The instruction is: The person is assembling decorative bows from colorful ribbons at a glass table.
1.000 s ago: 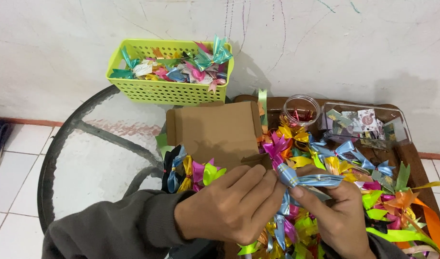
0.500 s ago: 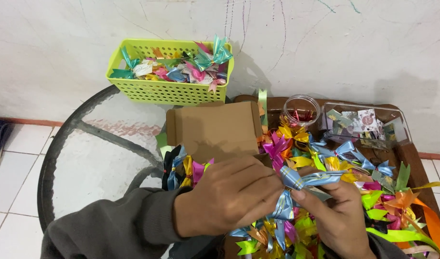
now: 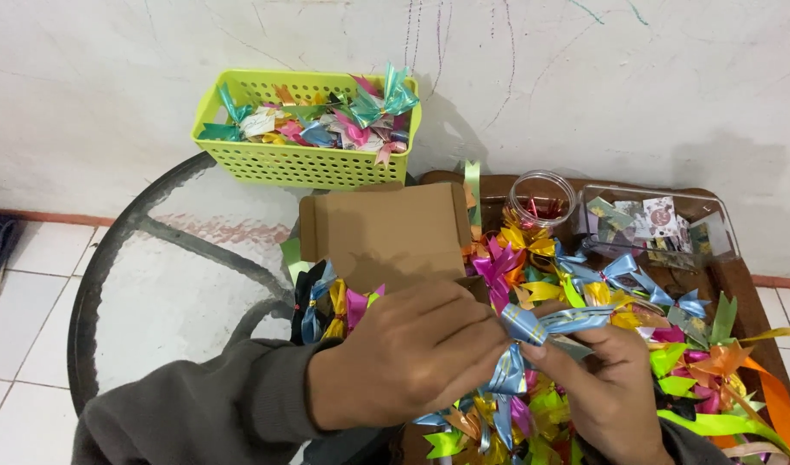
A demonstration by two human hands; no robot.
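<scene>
A light blue ribbon with gold edges is pinched between both my hands at the lower middle. My left hand, in a grey sleeve, closes its fingertips on the ribbon's lower strand. My right hand grips the folded loop from below, thumb on top. Under and around the hands lies a heap of coloured ribbon bows in pink, yellow, green, orange and blue.
A lime green plastic basket full of ribbon bows stands on the round glass table by the wall. A brown cardboard box, a clear round jar and a clear tray sit on a brown surface at right.
My left hand's fingers have slid along the blue ribbon, pulling the lower strand down and tighter. The ribbon loop on top has stretched out to the right. My right hand stayed roughly in place.
</scene>
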